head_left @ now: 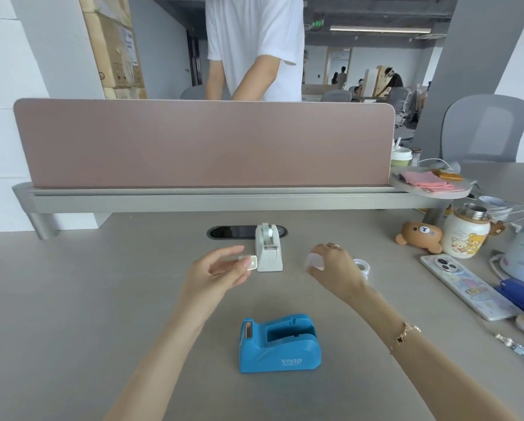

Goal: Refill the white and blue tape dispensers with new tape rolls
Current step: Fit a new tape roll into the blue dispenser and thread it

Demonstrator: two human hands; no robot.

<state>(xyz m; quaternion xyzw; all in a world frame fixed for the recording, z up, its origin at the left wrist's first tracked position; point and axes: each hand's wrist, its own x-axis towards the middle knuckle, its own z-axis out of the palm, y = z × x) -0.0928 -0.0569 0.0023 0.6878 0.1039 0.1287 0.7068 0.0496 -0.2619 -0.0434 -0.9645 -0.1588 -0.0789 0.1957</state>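
The white tape dispenser [268, 251] stands upright at the middle of the desk with a roll in its cradle. Nearer me sits the blue tape dispenser [279, 343], its cradle empty. My left hand [221, 270] pinches a small white spool core [249, 262] just left of the white dispenser. My right hand [335, 267] holds a clear tape roll [314, 262] to the right of that dispenser. Another tape roll [362, 265] lies on the desk behind my right hand, partly hidden.
A pink divider panel [203, 141] closes off the back of the desk [102, 299]. At the right lie a phone [464, 285], a flask [466, 232], a bear plush [420, 237] and a blue stapler [520, 294]. A person in a white shirt stands behind the divider.
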